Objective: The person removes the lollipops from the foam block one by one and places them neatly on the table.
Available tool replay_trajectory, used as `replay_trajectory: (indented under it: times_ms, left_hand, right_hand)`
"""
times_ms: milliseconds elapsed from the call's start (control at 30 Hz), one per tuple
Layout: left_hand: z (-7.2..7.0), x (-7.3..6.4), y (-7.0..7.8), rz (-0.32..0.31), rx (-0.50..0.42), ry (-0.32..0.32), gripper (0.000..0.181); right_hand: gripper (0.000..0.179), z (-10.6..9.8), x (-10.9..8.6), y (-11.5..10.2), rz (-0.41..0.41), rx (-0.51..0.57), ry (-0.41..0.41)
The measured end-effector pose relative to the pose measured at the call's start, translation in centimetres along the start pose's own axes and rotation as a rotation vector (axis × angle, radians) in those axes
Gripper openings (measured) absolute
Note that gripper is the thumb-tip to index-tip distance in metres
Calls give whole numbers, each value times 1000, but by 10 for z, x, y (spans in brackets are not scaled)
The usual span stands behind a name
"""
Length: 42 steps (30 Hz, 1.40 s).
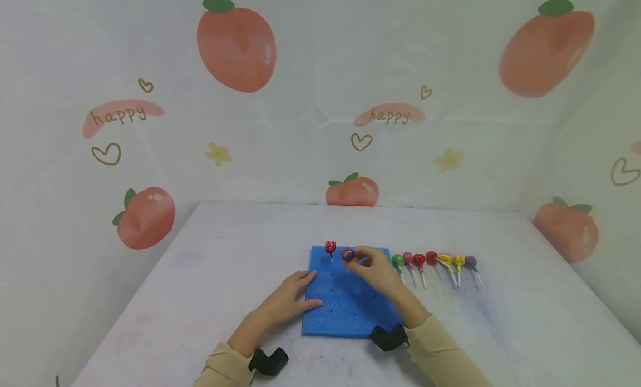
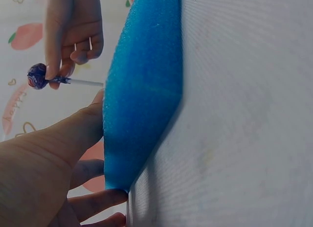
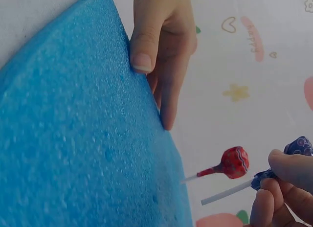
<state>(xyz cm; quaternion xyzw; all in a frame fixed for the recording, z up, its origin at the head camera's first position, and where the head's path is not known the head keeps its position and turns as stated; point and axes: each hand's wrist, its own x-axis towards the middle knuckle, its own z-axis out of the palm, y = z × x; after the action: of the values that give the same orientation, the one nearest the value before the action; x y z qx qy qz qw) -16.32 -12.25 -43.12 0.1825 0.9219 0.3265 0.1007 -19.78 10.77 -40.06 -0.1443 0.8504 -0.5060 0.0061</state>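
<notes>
A blue foam board [image 1: 345, 320] with small holes lies flat on the table. My left hand [image 1: 287, 301] rests against its left edge, fingers extended and thumb on the near part. The right hand [image 1: 373, 270] pinches a purple-wrapped lollipop [image 1: 348, 254] just below its candy head, over the far part of the board. Its white stick [image 3: 227, 192] points toward the foam; whether the tip touches, I cannot tell. A red lollipop [image 1: 330, 247] stands upright in the board near the far left corner, beside the purple one.
To the right of the board, several lollipops lie in a row: green [image 1: 398, 260], pink [image 1: 408, 258], red [image 1: 419, 259], yellow [image 1: 458, 260] and purple [image 1: 471, 262] among them. A white cloth [image 1: 300, 153] printed with fruit hangs behind the table.
</notes>
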Motion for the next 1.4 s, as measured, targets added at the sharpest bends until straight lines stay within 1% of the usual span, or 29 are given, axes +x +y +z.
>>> replay_trajectory:
  times_ms: [200, 367, 767, 1033, 1400]
  left_hand:
    - [-1, -1, 0, -4, 6, -4, 71]
    - [0, 0, -1, -4, 12, -8, 71]
    - [0, 0, -1, 2, 0, -10, 71]
    - [1, 0, -2, 8, 4, -9, 71]
    - [2, 0, -4, 19, 10, -3, 71]
  right_hand:
    - [19, -8, -1, 1, 28, -16, 16]
    - [18, -15, -3, 3, 12, -13, 23]
    - [20, -29, -9, 2, 102, -59, 72]
    - [21, -41, -13, 9, 77, -45, 100]
    - [25, -54, -20, 8, 119, -95, 110]
